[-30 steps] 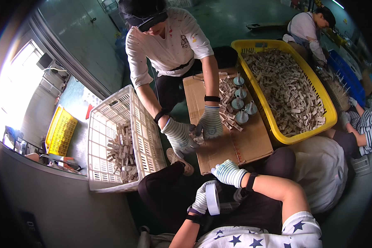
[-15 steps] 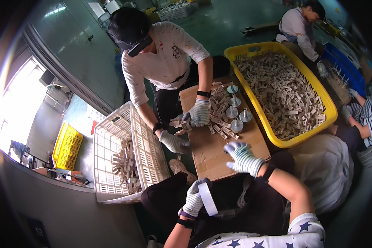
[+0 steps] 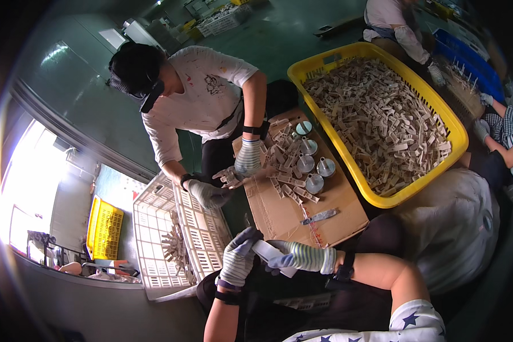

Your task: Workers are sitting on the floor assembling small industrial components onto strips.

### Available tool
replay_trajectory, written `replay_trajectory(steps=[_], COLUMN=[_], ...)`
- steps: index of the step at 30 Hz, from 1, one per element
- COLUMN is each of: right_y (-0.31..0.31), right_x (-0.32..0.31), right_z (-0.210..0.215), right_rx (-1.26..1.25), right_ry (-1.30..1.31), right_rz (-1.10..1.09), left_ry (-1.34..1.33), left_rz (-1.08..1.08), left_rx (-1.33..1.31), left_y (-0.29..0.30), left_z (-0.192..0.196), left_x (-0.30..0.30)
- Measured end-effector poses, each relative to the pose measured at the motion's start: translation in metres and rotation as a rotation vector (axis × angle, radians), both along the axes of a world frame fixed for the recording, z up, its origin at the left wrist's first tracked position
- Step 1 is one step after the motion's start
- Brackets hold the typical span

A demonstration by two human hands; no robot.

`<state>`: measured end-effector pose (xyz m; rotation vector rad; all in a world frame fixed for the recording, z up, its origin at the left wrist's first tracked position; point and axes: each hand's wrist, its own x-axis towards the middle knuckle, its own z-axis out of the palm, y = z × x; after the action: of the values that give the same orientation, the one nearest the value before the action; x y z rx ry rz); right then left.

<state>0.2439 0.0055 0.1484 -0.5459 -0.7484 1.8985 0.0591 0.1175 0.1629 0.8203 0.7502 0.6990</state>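
In front of my lap, my left hand (image 3: 237,261) is closed on a white roll (image 3: 270,252), which looks like a roll of tape seen edge-on. My right hand (image 3: 306,256) has its fingers round the other end of it. Both hands wear striped knit gloves. Just beyond them a cardboard box (image 3: 273,216) carries a heap of pale clip-like pieces (image 3: 279,151), several round metal cups with stems (image 3: 306,164) and a grey, flat, knife-like thing (image 3: 319,216). Across the box, a co-worker's gloved hand (image 3: 248,159) holds some of the pale pieces.
A large yellow basket (image 3: 385,200) full of the pale pieces stands right of the box. At left is a white slatted crate (image 3: 148,251) with more pieces. A whitish sack (image 3: 447,228) lies by my right arm. Other people work at the far right beside a blue crate (image 3: 473,68).
My right hand has come down from over the box to the white roll and closed on it. The knife-like thing on the box now shows. The whole view has shifted.
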Motion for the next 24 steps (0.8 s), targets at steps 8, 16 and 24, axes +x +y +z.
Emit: replay_trajectory(steps=[8,16,24], right_y=[0.017,0.019,-0.023], right_x=[0.001,-0.026,-0.025], right_z=[-0.002,-0.007,0.024], right_rx=[0.123,0.228,0.279], right_ry=[-0.319,-0.414,-0.214], right_rz=[-0.262,-0.529,-0.183], left_ry=[0.188,0.333,0.357], left_rz=[0.005,0.102,0.274], left_rx=[0.126,0.105,-0.015], left_y=[0.060,0.133,0.282], left_z=[-0.021,-0.038,-0.071], left_x=[0.036,0.073,0.078])
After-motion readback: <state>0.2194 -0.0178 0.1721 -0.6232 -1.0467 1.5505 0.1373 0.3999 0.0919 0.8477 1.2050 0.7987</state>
